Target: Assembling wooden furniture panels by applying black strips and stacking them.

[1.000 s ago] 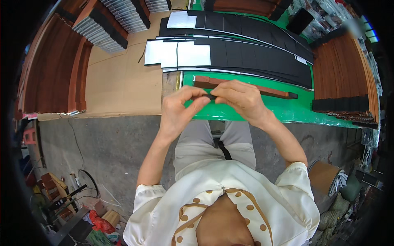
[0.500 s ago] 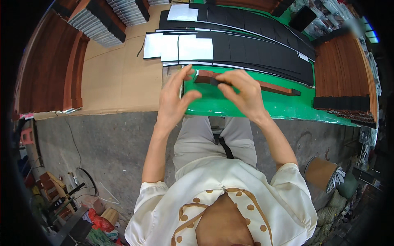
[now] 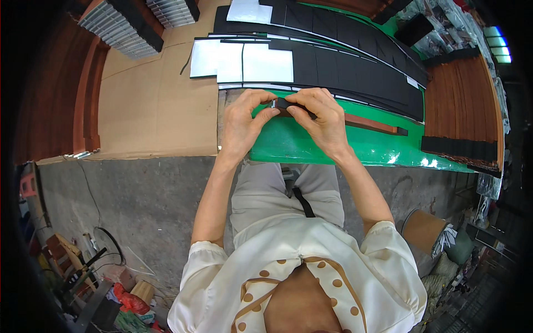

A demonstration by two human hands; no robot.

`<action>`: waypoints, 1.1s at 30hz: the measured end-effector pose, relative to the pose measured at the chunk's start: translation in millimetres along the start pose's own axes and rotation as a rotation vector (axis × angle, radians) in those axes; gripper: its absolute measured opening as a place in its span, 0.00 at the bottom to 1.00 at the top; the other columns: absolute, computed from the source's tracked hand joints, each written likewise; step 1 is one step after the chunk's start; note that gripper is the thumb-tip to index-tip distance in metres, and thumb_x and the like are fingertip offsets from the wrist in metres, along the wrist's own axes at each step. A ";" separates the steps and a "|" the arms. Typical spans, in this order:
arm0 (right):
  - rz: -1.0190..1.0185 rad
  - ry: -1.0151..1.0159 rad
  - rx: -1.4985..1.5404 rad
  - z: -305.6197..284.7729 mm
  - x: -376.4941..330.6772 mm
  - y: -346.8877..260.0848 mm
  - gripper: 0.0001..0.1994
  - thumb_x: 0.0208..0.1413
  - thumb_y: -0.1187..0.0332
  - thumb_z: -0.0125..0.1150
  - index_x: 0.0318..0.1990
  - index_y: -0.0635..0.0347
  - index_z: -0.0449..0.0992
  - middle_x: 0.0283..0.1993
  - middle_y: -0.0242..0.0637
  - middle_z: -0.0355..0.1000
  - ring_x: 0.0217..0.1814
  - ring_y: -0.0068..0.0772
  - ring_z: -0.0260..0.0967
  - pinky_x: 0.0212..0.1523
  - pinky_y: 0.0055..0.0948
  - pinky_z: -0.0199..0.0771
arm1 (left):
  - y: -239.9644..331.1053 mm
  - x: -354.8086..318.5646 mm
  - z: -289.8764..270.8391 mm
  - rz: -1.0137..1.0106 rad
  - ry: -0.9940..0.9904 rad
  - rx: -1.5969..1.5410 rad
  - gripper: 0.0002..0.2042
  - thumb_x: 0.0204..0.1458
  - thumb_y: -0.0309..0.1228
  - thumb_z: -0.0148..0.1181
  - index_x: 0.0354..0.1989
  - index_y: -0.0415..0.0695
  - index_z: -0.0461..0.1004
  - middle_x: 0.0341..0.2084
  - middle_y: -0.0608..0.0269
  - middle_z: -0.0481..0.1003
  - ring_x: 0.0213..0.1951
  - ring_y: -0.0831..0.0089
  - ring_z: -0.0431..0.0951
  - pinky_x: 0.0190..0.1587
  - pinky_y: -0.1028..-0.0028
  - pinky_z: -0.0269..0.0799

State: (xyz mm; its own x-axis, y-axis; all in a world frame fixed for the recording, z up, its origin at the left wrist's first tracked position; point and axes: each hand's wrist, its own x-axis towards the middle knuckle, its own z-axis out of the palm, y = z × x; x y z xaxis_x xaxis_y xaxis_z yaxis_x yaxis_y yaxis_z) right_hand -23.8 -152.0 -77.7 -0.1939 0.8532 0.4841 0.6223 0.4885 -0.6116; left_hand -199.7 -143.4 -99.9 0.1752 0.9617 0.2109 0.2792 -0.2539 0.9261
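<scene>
Both hands pinching dark strip, above green mat

white sheets: three flat rectangular sheets side by side, just beyond the fingers, blank face up, dark edging
white sheet, far: one more pale rectangle, well beyond the fingers, lying on the black strips
small white tag: pale sliver on a black strip, right of the fingers and well apart; too small to tell more
screens/signs: none visible
printed packages: none clearly visible
</scene>
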 end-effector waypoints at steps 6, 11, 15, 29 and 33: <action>-0.014 -0.003 -0.018 2.2 0.9 0.1 0.10 0.40 0.74 0.67 0.34 0.58 0.79 0.33 0.32 0.73 0.35 0.33 0.68 0.33 0.29 0.69 | -1.2 0.2 0.2 -0.017 -0.001 -0.034 0.11 0.43 0.24 0.64 0.37 0.38 0.76 0.35 0.61 0.75 0.38 0.70 0.74 0.42 0.73 0.68; -0.022 -0.002 -0.020 2.4 1.0 -0.5 0.10 0.40 0.74 0.67 0.34 0.58 0.79 0.33 0.32 0.73 0.35 0.33 0.68 0.33 0.29 0.69 | -1.0 0.3 0.2 0.005 0.006 -0.006 0.10 0.43 0.24 0.64 0.36 0.38 0.76 0.34 0.61 0.75 0.37 0.70 0.74 0.41 0.74 0.68; -0.017 -0.007 -0.019 2.5 0.6 -0.3 0.10 0.40 0.74 0.66 0.34 0.58 0.79 0.33 0.32 0.73 0.36 0.33 0.68 0.33 0.29 0.69 | -2.9 -0.4 0.7 0.019 0.014 -0.010 0.10 0.43 0.24 0.64 0.36 0.38 0.76 0.34 0.61 0.75 0.37 0.70 0.74 0.41 0.73 0.68; 0.024 0.079 0.063 -6.4 -9.3 4.2 0.12 0.40 0.76 0.65 0.37 0.58 0.78 0.40 0.33 0.73 0.42 0.35 0.69 0.41 0.30 0.71 | -5.2 -1.1 3.8 0.203 0.055 0.120 0.12 0.45 0.21 0.62 0.41 0.41 0.75 0.33 0.60 0.75 0.34 0.70 0.75 0.38 0.74 0.70; -0.105 0.089 -0.081 -9.4 -15.6 6.1 0.13 0.40 0.77 0.64 0.38 0.58 0.78 0.40 0.34 0.73 0.43 0.37 0.69 0.41 0.31 0.71 | -12.1 -1.6 8.4 0.352 0.107 0.145 0.13 0.42 0.19 0.61 0.39 0.44 0.76 0.31 0.59 0.74 0.32 0.63 0.75 0.32 0.69 0.70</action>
State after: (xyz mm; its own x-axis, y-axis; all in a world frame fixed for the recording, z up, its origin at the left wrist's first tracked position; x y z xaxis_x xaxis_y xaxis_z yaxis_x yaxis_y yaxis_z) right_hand -9.8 -164.1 -83.1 -0.1952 0.7772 0.5983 0.6622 0.5544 -0.5041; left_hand -195.3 -142.8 -114.1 0.1863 0.8167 0.5462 0.3519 -0.5745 0.7390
